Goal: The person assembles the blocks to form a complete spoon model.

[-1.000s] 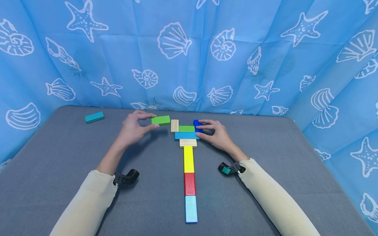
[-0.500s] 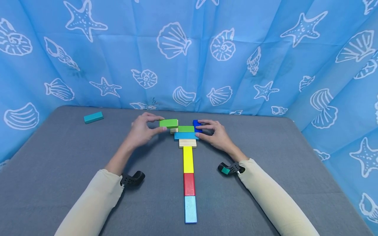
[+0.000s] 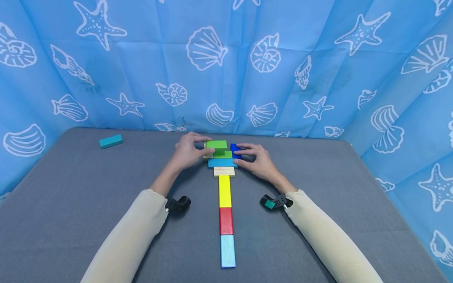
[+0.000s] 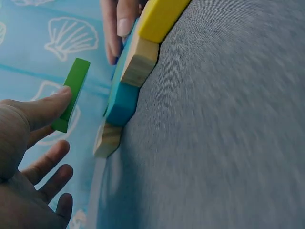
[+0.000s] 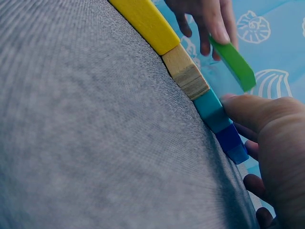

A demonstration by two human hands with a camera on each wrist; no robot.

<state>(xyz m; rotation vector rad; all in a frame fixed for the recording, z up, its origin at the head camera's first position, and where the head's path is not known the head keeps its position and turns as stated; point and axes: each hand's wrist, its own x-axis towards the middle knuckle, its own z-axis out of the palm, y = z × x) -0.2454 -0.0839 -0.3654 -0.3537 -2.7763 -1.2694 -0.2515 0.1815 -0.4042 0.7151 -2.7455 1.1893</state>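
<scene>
My left hand (image 3: 189, 151) pinches a green block (image 3: 216, 144) between thumb and fingers, raised over the far end of a row of blocks. Beneath it lie another green block (image 3: 223, 155) and, partly hidden, a plain wooden block (image 4: 107, 140). My right hand (image 3: 260, 161) rests at the right side, fingertips on a dark blue block (image 3: 234, 147) and thumb at the right end of a blue block (image 3: 221, 163). Nearer me come a wooden block (image 3: 224, 171), then yellow (image 3: 224, 191), red (image 3: 226, 221) and light blue (image 3: 228, 250) blocks in line.
A loose teal block (image 3: 111, 141) lies at the back left of the grey cloth-covered table (image 3: 78, 204). Behind the table's far edge hangs a blue curtain (image 3: 141, 51) with white sea-shell prints.
My left hand has carried the green block rightward, from left of the wooden block to above the lying green one. The right hand has stayed at the dark blue block.
</scene>
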